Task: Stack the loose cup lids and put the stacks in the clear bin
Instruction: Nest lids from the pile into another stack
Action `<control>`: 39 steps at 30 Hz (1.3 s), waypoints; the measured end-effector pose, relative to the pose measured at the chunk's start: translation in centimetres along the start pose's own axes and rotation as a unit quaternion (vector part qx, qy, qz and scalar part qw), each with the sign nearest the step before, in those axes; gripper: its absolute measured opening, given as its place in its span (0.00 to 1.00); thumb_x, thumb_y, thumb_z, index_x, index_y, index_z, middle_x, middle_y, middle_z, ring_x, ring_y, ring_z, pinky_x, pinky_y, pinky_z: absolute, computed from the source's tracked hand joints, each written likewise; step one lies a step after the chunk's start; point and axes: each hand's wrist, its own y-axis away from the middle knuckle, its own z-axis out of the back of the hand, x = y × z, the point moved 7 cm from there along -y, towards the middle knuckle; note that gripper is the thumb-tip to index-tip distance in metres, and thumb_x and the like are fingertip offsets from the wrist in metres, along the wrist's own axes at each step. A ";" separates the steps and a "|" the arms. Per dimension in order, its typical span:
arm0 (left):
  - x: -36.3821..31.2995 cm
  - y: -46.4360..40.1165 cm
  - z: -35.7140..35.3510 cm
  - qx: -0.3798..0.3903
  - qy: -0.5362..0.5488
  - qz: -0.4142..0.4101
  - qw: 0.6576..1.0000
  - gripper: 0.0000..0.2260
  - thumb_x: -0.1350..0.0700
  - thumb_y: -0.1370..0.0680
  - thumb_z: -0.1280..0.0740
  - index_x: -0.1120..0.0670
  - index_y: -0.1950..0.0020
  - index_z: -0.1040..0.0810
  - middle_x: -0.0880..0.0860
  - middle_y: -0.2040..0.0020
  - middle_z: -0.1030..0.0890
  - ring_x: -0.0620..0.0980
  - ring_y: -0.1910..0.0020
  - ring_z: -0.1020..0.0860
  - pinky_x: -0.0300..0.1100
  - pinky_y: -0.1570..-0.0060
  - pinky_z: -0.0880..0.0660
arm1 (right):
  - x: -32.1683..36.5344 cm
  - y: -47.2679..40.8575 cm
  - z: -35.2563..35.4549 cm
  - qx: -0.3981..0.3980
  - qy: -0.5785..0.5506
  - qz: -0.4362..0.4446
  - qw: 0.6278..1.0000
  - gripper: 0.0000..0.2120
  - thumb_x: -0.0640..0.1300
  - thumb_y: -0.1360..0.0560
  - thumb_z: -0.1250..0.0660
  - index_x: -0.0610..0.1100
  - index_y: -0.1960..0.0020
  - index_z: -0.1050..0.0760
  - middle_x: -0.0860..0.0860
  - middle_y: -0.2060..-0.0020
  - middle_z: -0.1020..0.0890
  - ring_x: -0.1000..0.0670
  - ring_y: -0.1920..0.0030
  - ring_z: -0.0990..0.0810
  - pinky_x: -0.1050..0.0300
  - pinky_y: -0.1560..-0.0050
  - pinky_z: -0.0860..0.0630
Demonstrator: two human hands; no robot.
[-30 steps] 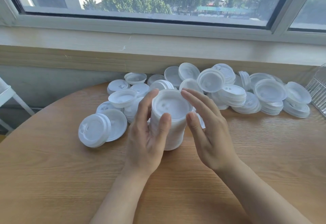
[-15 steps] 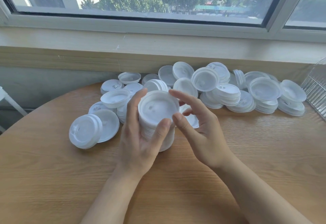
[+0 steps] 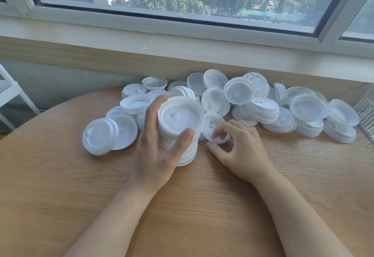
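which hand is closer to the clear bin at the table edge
Right. The right hand pinches a loose lid mid-table, on the side toward the clear bin at the far right edge. The left hand grips the tall lid stack, further from it.

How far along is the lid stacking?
Early. Done: one tall stack stands on the table, gripped by the left hand. In hand: right hand pinches a loose lid beside it. Left: the lid pile along the sill; clear bin barely in view at right.
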 end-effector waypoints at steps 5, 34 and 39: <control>0.0 0.1 -0.3 0.007 0.015 0.011 1.000 0.34 0.39 0.23 0.29 0.49 0.21 0.35 0.44 0.24 0.28 0.49 0.23 0.31 0.45 0.24 0.34 | 0.2 0.1 2.6 -0.158 -0.049 0.004 0.986 0.04 0.48 0.23 0.24 0.48 0.53 0.17 0.57 0.58 0.20 0.53 0.55 0.25 0.49 0.49 0.26; -0.7 0.2 -0.4 0.020 0.031 -0.026 0.999 0.37 0.34 0.21 0.32 0.57 0.22 0.34 0.53 0.30 0.22 0.57 0.29 0.24 0.57 0.30 0.27 | 9.3 2.0 4.4 -0.200 -0.116 0.238 0.944 0.11 0.40 0.20 0.36 0.38 0.46 0.16 0.44 0.48 0.20 0.45 0.52 0.25 0.50 0.47 0.28; -1.0 0.0 -0.4 0.017 0.027 -0.045 0.998 0.38 0.33 0.21 0.33 0.58 0.23 0.34 0.53 0.29 0.23 0.57 0.28 0.25 0.59 0.30 0.28 | 8.3 1.4 3.8 -0.169 -0.197 0.193 0.946 0.23 0.44 0.20 0.38 0.34 0.29 0.27 0.40 0.33 0.26 0.41 0.31 0.26 0.40 0.32 0.29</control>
